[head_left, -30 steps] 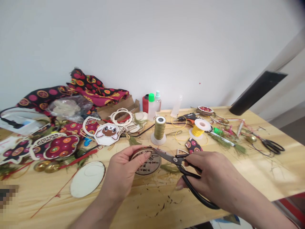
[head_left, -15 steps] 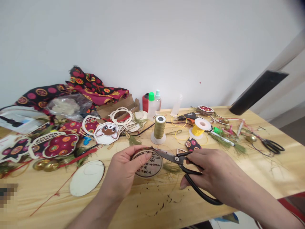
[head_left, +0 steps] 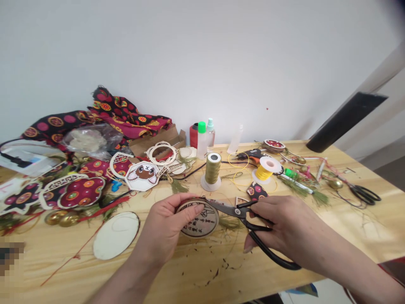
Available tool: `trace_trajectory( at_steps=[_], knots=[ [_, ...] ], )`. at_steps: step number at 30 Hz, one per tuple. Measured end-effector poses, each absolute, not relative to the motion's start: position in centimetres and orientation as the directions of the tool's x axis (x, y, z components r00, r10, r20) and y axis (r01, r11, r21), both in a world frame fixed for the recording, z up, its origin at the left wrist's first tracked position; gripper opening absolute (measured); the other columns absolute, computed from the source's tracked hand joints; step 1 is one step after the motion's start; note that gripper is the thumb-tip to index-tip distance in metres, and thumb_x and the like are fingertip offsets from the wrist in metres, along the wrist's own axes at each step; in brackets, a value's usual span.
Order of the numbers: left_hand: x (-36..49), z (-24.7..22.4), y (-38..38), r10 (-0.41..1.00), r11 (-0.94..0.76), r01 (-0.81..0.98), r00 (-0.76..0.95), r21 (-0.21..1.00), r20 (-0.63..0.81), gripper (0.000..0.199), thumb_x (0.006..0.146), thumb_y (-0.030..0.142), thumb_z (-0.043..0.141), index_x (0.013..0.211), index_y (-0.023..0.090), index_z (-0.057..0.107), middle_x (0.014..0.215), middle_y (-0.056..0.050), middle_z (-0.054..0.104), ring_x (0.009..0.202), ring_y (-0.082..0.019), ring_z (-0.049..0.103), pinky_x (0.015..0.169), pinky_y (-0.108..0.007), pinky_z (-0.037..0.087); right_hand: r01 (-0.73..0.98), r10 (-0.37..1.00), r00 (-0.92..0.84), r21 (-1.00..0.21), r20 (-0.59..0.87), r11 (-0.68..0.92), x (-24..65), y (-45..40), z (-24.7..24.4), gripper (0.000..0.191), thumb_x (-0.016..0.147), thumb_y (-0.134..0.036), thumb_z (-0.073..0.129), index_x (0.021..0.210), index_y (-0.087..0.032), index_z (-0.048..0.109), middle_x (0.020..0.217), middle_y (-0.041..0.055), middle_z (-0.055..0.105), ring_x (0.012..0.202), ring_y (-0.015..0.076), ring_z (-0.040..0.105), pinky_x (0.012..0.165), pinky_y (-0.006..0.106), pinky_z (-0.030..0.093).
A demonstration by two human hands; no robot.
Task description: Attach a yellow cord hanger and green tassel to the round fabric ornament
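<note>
My left hand [head_left: 169, 223] pinches a round disc [head_left: 199, 223] with dark drawn lines and characters, thumb on its face and fingers behind. Black-handled scissors [head_left: 272, 253] are gripped in my right hand [head_left: 281, 223]. Their blades meet the disc's upper right edge; whether they are fully closed is hard to see. Small dark scraps [head_left: 216, 273] lie on the wood below the disc. To the left of my left hand rests a white oval piece [head_left: 116, 236] with a dark edge.
Behind my hands stand an olive thread cone [head_left: 213, 171], a yellow spool [head_left: 265, 170] and a green-capped bottle [head_left: 201, 141]. Patterned cloth [head_left: 117, 112] and ornaments [head_left: 82, 192] are heaped at left. Another pair of scissors [head_left: 365, 195] and a black roll [head_left: 346, 122] are at right.
The disc has tilted slightly, showing more of its characters. My right hand and the scissors appear a little further right, while my left hand has hardly moved.
</note>
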State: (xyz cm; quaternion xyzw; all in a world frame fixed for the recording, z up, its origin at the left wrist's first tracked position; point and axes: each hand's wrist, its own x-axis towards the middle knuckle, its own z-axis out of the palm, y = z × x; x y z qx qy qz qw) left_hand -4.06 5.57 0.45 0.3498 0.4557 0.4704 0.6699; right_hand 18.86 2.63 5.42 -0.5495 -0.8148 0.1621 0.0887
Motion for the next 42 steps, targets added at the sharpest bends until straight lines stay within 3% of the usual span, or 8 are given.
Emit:
trace_trajectory(
  at_steps=[8, 13, 19, 29, 42],
  knots=[
    [-3.8, 0.5, 5.5, 0.960, 0.280, -0.298, 0.084, 0.913, -0.267, 0.019, 0.057, 0.021, 0.084, 0.074, 0.018, 0.076, 0.069, -0.002, 0.077, 0.058, -0.012, 0.066, 0.057, -0.018, 0.052, 0.879, 0.921, -0.390, -0.302, -0.015, 0.368, 19.0, 2.5, 5.4, 0.021, 0.077, -0.031, 0.070, 0.062, -0.018, 0.062, 0.063, 0.0005, 0.062, 0.056, 0.0129, 0.055, 0.052, 0.023, 0.034],
    [-3.9, 0.4, 5.3, 0.973, 0.232, -0.249, 0.065, 0.940, -0.223, 0.018, 0.060, 0.021, 0.083, 0.077, 0.020, 0.077, 0.073, -0.001, 0.078, 0.063, -0.012, 0.067, 0.061, -0.017, 0.053, 0.868, 0.880, -0.446, -0.163, 0.165, 0.470, 19.2, 2.1, 4.8, 0.031, 0.069, -0.041, 0.077, 0.061, -0.018, 0.058, 0.057, -0.0010, 0.059, 0.053, 0.0152, 0.056, 0.050, 0.026, 0.032],
    [-4.0, 0.3, 5.2, 0.975, 0.220, -0.232, 0.074, 0.948, -0.208, 0.018, 0.062, 0.021, 0.083, 0.079, 0.021, 0.077, 0.075, 0.000, 0.078, 0.064, -0.011, 0.068, 0.062, -0.016, 0.054, 0.842, 0.808, -0.514, -0.010, 0.288, 0.539, 19.4, 2.1, 4.4, 0.030, 0.066, -0.037, 0.079, 0.061, -0.018, 0.056, 0.056, -0.0004, 0.060, 0.050, 0.0166, 0.058, 0.048, 0.028, 0.030],
    [-4.1, -0.2, 5.4, 0.970, 0.239, -0.287, 0.119, 0.927, -0.213, 0.017, 0.065, 0.020, 0.081, 0.080, 0.022, 0.076, 0.076, 0.002, 0.078, 0.065, -0.010, 0.069, 0.062, -0.015, 0.054, 0.890, 0.909, -0.398, -0.190, 0.121, 0.415, 19.2, 2.1, 4.4, 0.037, 0.075, -0.052, 0.067, 0.064, -0.019, 0.054, 0.061, -0.0002, 0.058, 0.055, 0.0149, 0.053, 0.052, 0.026, 0.030],
    [-4.0, -0.2, 5.3, 0.974, 0.221, -0.252, 0.100, 0.942, -0.202, 0.016, 0.065, 0.021, 0.081, 0.080, 0.023, 0.076, 0.076, 0.003, 0.078, 0.065, -0.009, 0.069, 0.062, -0.013, 0.054, 0.893, 0.913, -0.389, -0.192, 0.120, 0.406, 19.2, 1.9, 4.4, 0.037, 0.074, -0.052, 0.067, 0.063, -0.019, 0.053, 0.061, -0.0003, 0.058, 0.056, 0.0150, 0.053, 0.052, 0.026, 0.031]
  ],
)
